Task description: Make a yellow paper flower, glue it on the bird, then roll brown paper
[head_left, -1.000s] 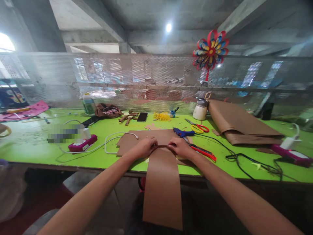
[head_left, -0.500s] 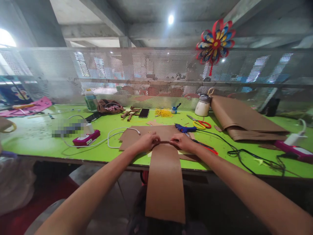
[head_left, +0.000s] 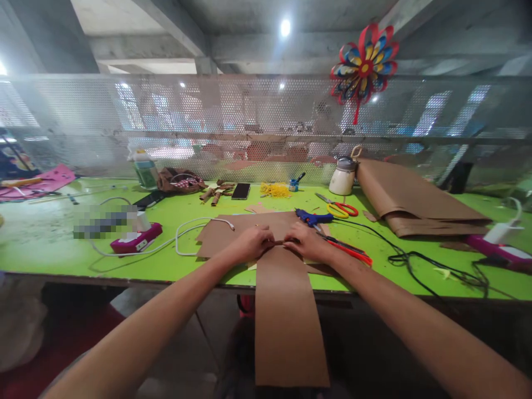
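Observation:
A long strip of brown paper point(head_left: 288, 316) hangs over the table's front edge toward me. Its far end is rolled or folded into a narrow edge. My left hand point(head_left: 256, 244) is closed on the left part of that edge, fingers curled. On the right part, my right hand point(head_left: 301, 239) grips the same edge with bent fingers. Beneath both hands lies a flat brown paper sheet point(head_left: 216, 233). Just beyond my right hand rests a blue hot glue gun point(head_left: 313, 217), and beside my right wrist is a red-orange cutting tool point(head_left: 353, 254).
Scissors point(head_left: 341, 209), a white jar point(head_left: 343, 177), yellow shreds point(head_left: 275, 190) and a phone point(head_left: 241, 191) stand or lie farther back. A folded brown paper stack point(head_left: 419, 194) is at right. A magenta power strip point(head_left: 139, 241) and white cable sit left; black cords run right.
Both hands stay on the far edge of the paper strip, with the right hand's fingers now more over it. The strip's hanging end has swung right and reaches slightly lower. The view has shifted slightly.

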Available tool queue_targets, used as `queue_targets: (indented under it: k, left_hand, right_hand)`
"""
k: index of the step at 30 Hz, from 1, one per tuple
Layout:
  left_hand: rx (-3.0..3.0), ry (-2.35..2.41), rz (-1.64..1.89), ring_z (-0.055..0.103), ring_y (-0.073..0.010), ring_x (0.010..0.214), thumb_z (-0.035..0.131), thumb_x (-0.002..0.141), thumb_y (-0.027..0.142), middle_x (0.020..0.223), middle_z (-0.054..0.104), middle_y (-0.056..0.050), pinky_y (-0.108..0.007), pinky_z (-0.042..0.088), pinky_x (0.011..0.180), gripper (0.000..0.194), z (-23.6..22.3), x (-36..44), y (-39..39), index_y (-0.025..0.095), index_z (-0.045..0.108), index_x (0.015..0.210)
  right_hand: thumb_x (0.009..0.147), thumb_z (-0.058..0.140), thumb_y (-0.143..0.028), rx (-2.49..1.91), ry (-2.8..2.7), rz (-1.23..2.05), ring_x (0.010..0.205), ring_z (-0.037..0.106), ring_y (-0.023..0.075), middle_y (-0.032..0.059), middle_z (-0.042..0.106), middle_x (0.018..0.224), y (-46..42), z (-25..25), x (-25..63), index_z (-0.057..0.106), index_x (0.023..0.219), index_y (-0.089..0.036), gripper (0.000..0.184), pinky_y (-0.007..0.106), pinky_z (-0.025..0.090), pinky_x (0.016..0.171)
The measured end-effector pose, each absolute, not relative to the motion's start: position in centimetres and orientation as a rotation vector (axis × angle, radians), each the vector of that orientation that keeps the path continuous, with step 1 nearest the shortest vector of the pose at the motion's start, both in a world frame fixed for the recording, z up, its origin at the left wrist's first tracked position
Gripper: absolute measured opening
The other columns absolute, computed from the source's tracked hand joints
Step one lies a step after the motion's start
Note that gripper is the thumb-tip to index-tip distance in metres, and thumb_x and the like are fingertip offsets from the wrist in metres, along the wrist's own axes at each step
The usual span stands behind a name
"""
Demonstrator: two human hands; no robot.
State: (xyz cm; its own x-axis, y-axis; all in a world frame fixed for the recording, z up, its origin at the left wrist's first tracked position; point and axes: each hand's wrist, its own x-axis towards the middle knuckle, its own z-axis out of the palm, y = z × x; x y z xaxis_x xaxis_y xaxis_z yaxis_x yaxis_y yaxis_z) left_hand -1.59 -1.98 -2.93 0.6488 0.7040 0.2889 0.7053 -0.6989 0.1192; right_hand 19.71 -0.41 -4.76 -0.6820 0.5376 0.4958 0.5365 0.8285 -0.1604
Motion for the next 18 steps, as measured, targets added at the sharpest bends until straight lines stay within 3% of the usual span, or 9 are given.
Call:
queue_targets:
  k: [12, 18]
  left_hand:
    - [-2.751, -1.169, -0.455, 0.05, -0.013, 0.064, 0.042, 0.086, 0.023, 0.074, 0.053, -0.004, -0.023, 0.033, 0.058, 0.023, -3.4, -1.3, -2.3, 0.015, 0.062, 0.076]
    - [-2.818, -1.191, -0.523, 0.051, -0.0129, 0.065, 0.044, 0.084, 0.02, 0.077, 0.053, -0.004, -0.022, 0.035, 0.06, 0.018, -3.1, -1.6, -2.5, 0.015, 0.061, 0.079]
  right_hand:
    - [0.087, 0.05, -0.019, -0.757, -2.48, -0.027, 0.075, 0.052, 0.0154, 0.0056, 0.058, 0.075, -0.4, -5.5, 19.0, 0.062, 0.073, -0.013, 0.019, 0.027, 0.039, 0.069]
    - [0.078, 0.063, -0.022, -0.843, -2.409, 0.047, 0.073, 0.053, 0.0149, 0.0047, 0.06, 0.075, -0.2, -5.2, 20.0, 0.066, 0.076, -0.014, 0.009, 0.026, 0.039, 0.067]
